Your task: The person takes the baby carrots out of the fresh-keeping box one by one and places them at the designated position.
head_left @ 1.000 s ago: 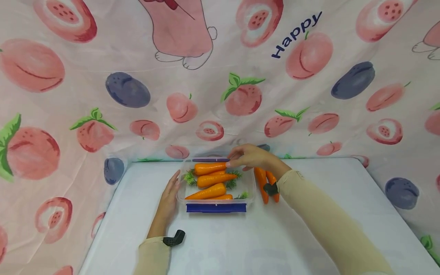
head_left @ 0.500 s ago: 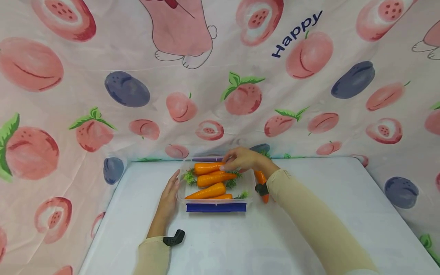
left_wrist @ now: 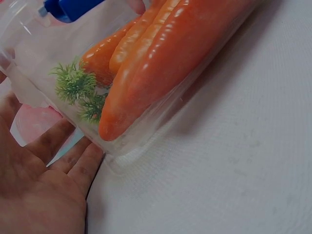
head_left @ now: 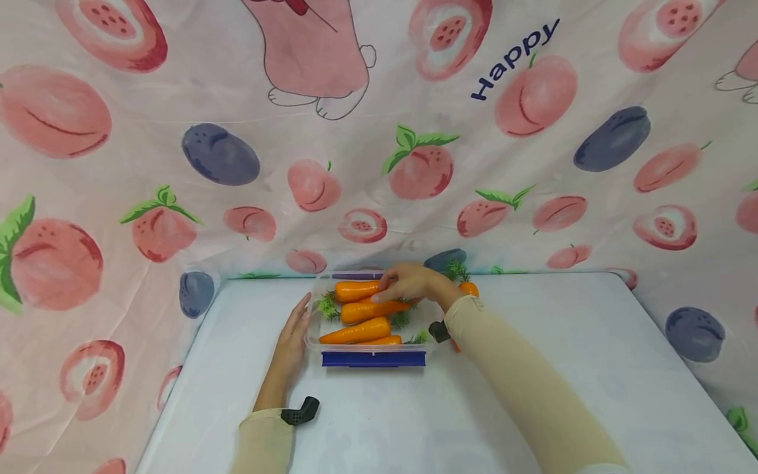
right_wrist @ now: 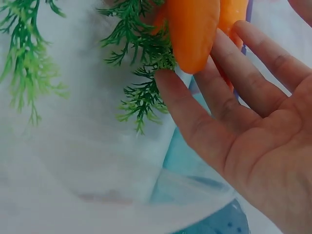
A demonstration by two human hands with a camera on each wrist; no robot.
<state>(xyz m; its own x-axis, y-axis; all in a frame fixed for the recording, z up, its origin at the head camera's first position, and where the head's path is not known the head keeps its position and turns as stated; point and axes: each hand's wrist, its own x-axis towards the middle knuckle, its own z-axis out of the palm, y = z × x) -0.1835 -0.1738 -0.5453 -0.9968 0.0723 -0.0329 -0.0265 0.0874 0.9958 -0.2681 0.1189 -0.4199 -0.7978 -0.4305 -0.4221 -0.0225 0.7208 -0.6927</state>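
Note:
A clear plastic food box (head_left: 367,348) with blue clip latches holds several orange carrots with green tops. My left hand (head_left: 291,339) rests along its left wall. The straight fingers (left_wrist: 80,161) of that hand touch the box in the left wrist view. Over the back right of the box, my right hand (head_left: 414,282) reaches in among the carrots. Its fingers stretch out beside a carrot tip (right_wrist: 194,44) in the right wrist view without curling round it. The back carrot (head_left: 355,290) and a second carrot (head_left: 362,311) lie just left of this hand.
To the right of the box lies at least one more carrot (head_left: 469,288), mostly hidden by my right forearm. The white table (head_left: 367,421) meets a fruit-print cloth (head_left: 367,197) behind the box.
My right hand has moved left and a little towards me, from the back carrot's tip to over the second carrot. The left hand and box have stayed put.

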